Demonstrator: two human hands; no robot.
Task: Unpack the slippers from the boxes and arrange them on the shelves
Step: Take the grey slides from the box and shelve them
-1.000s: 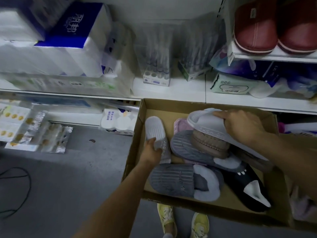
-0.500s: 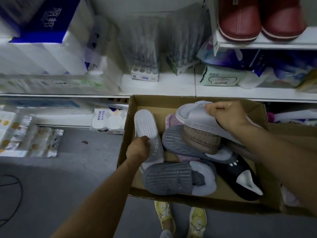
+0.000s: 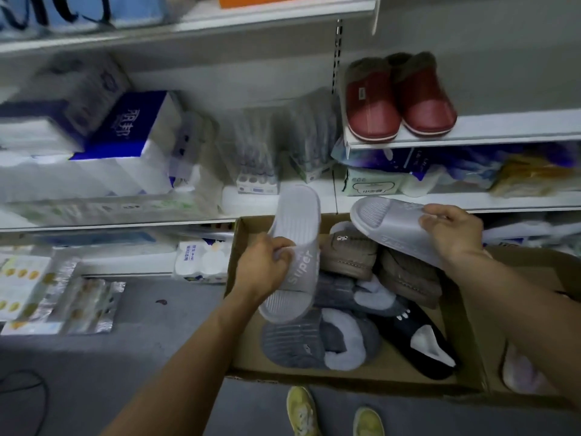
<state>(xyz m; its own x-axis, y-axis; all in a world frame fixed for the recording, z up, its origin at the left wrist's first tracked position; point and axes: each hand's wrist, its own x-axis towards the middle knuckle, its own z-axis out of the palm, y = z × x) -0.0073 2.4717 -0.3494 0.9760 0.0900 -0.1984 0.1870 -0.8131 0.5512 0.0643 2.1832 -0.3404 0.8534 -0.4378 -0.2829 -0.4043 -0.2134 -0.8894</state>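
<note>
My left hand (image 3: 264, 267) grips a light grey slide slipper (image 3: 294, 234) by its strap, which reads "Super"; it is lifted above the cardboard box (image 3: 234, 247). My right hand (image 3: 452, 232) holds the matching grey slide (image 3: 382, 221) by its edge, sole partly turned, over the box's back right. In the box lie brown plush slippers (image 3: 352, 254), grey fleece-lined slippers (image 3: 314, 343) and a black slipper (image 3: 418, 344). A pair of red lined slippers (image 3: 397, 103) stands on the upper right shelf (image 3: 509, 127).
Tissue packs (image 3: 125, 146) and boxed goods (image 3: 257, 158) fill the left shelves. Packaged wipes (image 3: 374, 184) sit below the red slippers. Foil-wrapped packs (image 3: 88, 306) lie on the grey floor at left. My yellow shoes (image 3: 301, 410) stand in front of the box. A black cable (image 3: 28, 391) curls bottom left.
Both hands have lifted their grey slides up out of the box. The view has tilted upward, so the shelf with the red slippers now shows in full.
</note>
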